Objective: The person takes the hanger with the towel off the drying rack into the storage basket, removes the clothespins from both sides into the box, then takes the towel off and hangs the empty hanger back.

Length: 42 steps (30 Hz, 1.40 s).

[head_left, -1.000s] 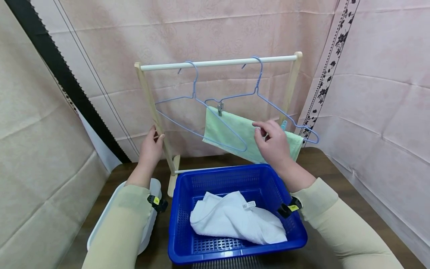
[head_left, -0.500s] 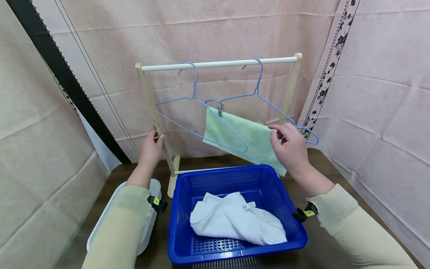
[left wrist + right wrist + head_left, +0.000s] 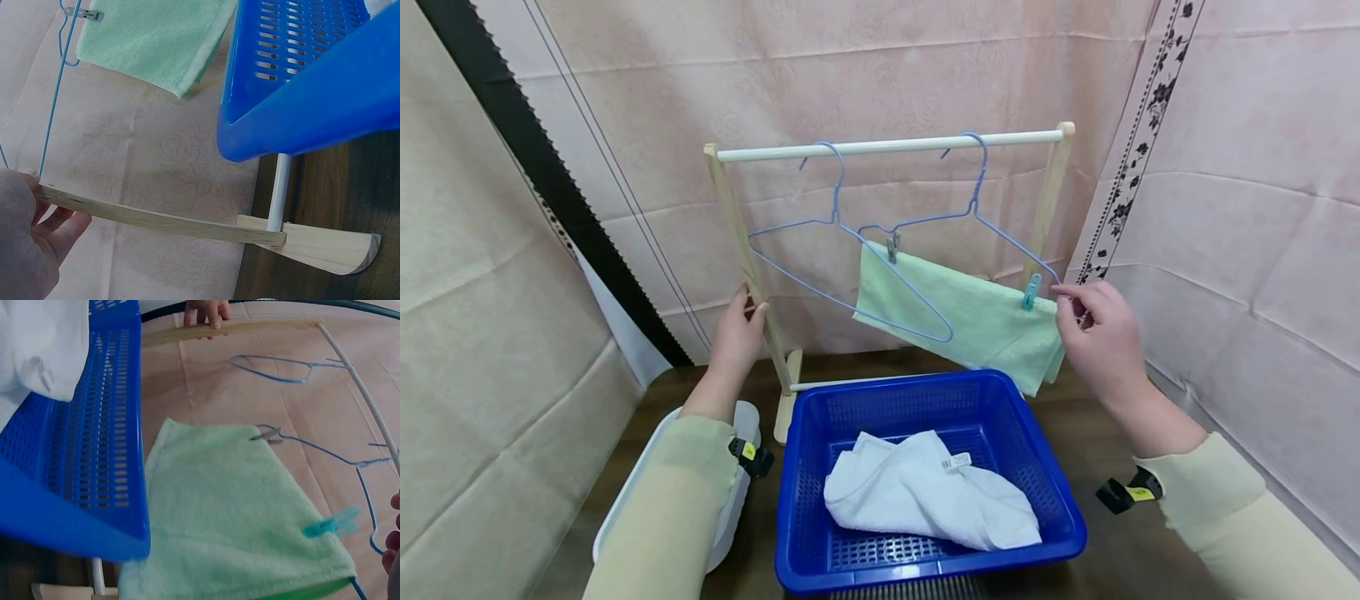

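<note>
My left hand (image 3: 739, 333) grips the wooden side post (image 3: 156, 220) of a small drying rack, its fingers behind the post. At the lower right end of a blue wire hanger (image 3: 925, 218), my right hand (image 3: 1101, 337) pinches the wire. A light green towel (image 3: 955, 312) hangs from this hanger, slanting down to the right. It is held by a grey metal clip (image 3: 892, 247) and a teal clothespin (image 3: 1032, 292). A second blue hanger (image 3: 835, 204), bare, hangs to the left on the rack's white rod (image 3: 895, 147).
In front of the rack, a blue plastic basket (image 3: 1060, 533) holds a crumpled white towel (image 3: 925, 492). A white container (image 3: 730, 517) stands left of it, partly under my left forearm. All stand on a dark wooden table (image 3: 1097, 375), with pale cloth behind.
My right hand has moved right, from in front of the green towel, past the teal clothespin, to the hanger's end. My left hand has stayed on the post.
</note>
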Motion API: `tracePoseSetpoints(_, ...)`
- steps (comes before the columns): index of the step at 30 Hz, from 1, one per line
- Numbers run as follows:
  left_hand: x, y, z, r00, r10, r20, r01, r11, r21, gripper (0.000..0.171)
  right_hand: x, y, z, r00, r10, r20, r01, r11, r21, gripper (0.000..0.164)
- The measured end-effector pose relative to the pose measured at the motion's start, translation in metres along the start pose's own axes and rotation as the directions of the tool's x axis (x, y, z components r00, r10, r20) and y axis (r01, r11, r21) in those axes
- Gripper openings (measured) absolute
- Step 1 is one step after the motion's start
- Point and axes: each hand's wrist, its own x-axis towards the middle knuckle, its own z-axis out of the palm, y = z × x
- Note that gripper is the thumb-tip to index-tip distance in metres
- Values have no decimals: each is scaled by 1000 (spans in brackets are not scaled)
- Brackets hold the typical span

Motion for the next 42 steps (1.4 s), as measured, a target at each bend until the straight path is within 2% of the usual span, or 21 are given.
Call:
tracePoseSetpoints(7,1,-3,1,1000,4,-4,-4,1000,7,55,2,11,-12,997,25,-75,-26,1000,-4,24)
tracePoseSetpoints(11,2,-4,1,1000,10,-4,-10,1000,0,55,4,16,-15,995,57,-87,-58,998,-12,28)
tracePoseSetpoints(18,1,-4,0,1000,15,2,-15,1000,-10,56,6,21,-16,989,145,23,-143,986,-81,32)
tracePoseSetpoints(26,2,-6,0,1000,21,2,-21,1000,1,55,8,29,-8,967,214,141,-191,968,-160,35)
tracePoseSetpoints(31,2,-6,1,1000,14,2,-14,1000,3,56,10,32,-4,964,207,166,-177,968,-177,37)
tracePoseSetpoints(42,0,-5,2,1000,2,2,-2,1000,-6,57,15,38,-1,965,114,237,-69,979,-191,32)
